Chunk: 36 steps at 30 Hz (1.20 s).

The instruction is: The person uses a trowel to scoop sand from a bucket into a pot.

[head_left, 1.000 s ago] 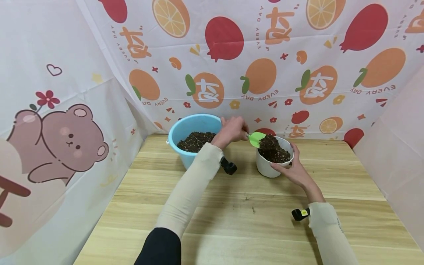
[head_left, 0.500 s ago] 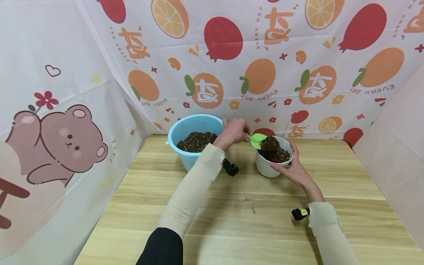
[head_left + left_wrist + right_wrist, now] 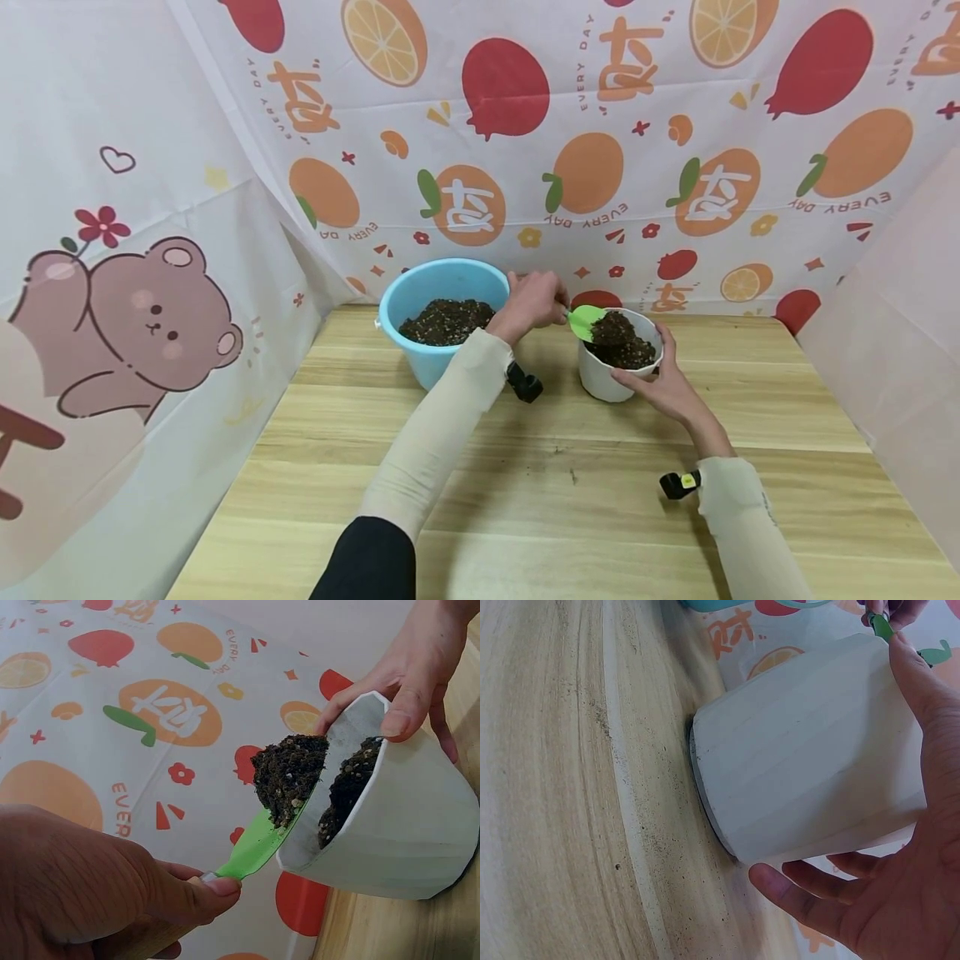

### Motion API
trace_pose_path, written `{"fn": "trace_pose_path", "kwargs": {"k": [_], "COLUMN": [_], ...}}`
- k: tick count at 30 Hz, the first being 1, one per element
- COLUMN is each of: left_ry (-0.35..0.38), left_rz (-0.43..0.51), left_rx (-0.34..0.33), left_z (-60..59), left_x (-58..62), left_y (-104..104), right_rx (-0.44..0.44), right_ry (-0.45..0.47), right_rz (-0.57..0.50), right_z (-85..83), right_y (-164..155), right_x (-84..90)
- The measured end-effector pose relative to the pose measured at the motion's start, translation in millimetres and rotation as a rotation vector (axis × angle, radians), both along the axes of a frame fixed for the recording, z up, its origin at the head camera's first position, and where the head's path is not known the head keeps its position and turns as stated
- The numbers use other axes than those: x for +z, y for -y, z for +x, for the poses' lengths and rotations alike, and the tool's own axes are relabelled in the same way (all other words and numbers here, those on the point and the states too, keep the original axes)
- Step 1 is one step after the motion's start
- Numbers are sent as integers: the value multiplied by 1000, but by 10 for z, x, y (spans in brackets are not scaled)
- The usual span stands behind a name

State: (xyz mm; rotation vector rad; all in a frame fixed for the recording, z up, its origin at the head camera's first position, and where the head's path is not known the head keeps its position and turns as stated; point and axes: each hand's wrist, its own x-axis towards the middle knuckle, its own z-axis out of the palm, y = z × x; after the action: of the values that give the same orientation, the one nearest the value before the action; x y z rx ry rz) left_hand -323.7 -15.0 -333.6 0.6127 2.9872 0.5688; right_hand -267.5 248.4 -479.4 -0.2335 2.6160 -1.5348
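Nearest, both forearms are covered by cream sleeves [image 3: 423, 454], with a dark sleeve [image 3: 372, 562] worn above the left one. Beneath them is spread the surface [image 3: 525, 533], yellowish and wood-grained, on which a few dark crumbs [image 3: 573, 477] are scattered. Further on, a white pot [image 3: 606, 382], faceted and thin-rimmed, is stood on the surface and clasped by the right grip [image 3: 670, 385], its thumb laid at the rim and its fingers spread round the side. A trowel [image 3: 585, 322] is grasped in the left grip [image 3: 531, 303]; its smooth green blade is held over the pot's left rim, and its wooden handle is mostly covered by the fingers. By the blade a coarse, pale-flecked heap of soil [image 3: 612, 327] is borne, and part of the pot's soil [image 3: 635, 355] is hidden behind it; whether the rim is touched by the blade cannot be told. To the left is set a light-blue bucket [image 3: 431, 364], partly filled with similar soil, its right side blocked by the left grip and forearm. Beyond, a fruit-printed cloth [image 3: 645, 92] is hung, creased; at left, a bear-printed cloth [image 3: 165, 325] is seen.
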Motion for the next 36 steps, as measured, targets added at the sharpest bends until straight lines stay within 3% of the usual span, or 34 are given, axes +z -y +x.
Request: {"fn": "trace_pose_path", "kwargs": {"k": [14,36], "left_ry": [-41,-149], "left_rz": [-7,-82], "left_rx": [49,50], "left_z": [22,7], "left_x": [-89,-188], "left_y": [-20,-136], "right_rx": [-1,-2], "right_ry": [-11,-14], "right_rz": [5,-30], "right_z": [11,-6], "right_y": [14,9], "right_x": [-23,-21]}}
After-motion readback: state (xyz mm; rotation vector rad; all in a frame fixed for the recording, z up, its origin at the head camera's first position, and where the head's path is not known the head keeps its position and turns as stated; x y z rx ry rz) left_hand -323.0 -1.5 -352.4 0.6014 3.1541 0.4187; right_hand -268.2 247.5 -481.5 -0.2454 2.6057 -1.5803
